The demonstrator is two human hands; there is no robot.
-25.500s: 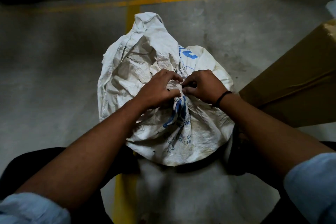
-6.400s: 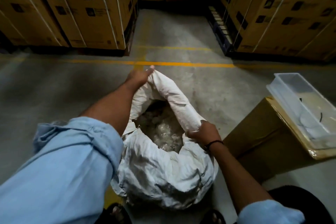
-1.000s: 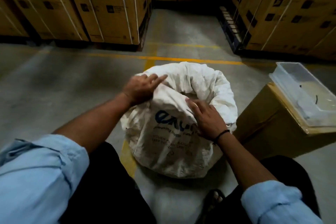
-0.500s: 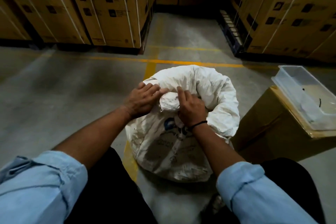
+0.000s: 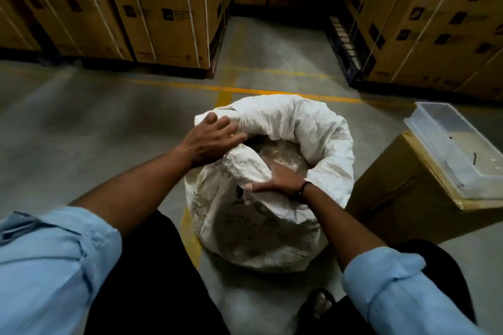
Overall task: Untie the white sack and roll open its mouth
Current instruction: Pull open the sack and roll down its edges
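The white sack (image 5: 258, 231) stands upright on the concrete floor between my knees. Its mouth is open, and the far and right rim (image 5: 321, 130) is rolled outward into a thick cuff. Pale, shiny contents (image 5: 283, 153) show inside. My left hand (image 5: 211, 140) lies flat on the left rim with fingers spread, pressing the fabric down. My right hand (image 5: 275, 178) grips the near rim, fingers tucked inside the mouth and thumb outside over the fold. No tie is visible on the sack.
A brown carton (image 5: 408, 193) stands close to the sack's right, with a clear plastic tray (image 5: 457, 144) on top. Strapped stacks of cartons (image 5: 163, 8) line the back left and back right (image 5: 435, 22). Yellow floor lines (image 5: 226, 90) run behind and under the sack.
Over the last second both hands shifted on the near rim: the left slid out to the left edge and flattened, and the right turned its fingers inside the mouth, uncovering the contents.
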